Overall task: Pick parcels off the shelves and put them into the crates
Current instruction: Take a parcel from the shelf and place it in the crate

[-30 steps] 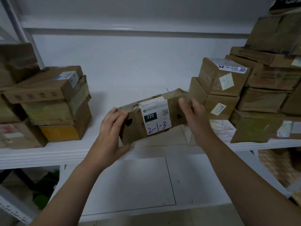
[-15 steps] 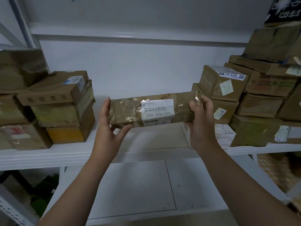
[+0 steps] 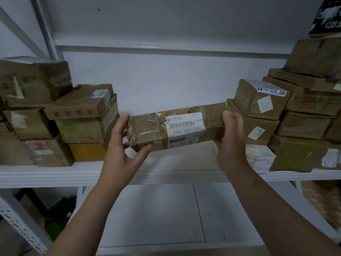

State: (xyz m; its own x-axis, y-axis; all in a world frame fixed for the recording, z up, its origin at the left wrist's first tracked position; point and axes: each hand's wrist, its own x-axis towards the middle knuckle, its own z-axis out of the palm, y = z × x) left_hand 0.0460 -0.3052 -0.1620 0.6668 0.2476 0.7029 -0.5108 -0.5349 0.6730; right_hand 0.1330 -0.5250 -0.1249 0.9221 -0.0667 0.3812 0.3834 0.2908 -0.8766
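Observation:
A long brown cardboard parcel (image 3: 177,126), wrapped in clear tape and bearing a white barcode label, hangs in the air above the front of the white shelf (image 3: 55,174). My left hand (image 3: 123,148) grips its left end, thumb underneath and fingers behind. My right hand (image 3: 232,137) grips its right end, fingers curled over the top edge. The parcel lies nearly level, its right end a little higher. No crate is in view.
Stacked cardboard boxes (image 3: 81,122) fill the shelf's left side and a taller stack (image 3: 302,115) fills the right. A white lower shelf board (image 3: 156,215) lies beneath my arms. A perforated metal upright (image 3: 20,226) runs at the lower left.
Both hands have turned the parcel so its barcode label faces me instead of the handwritten one. They have also lifted it slightly and levelled it.

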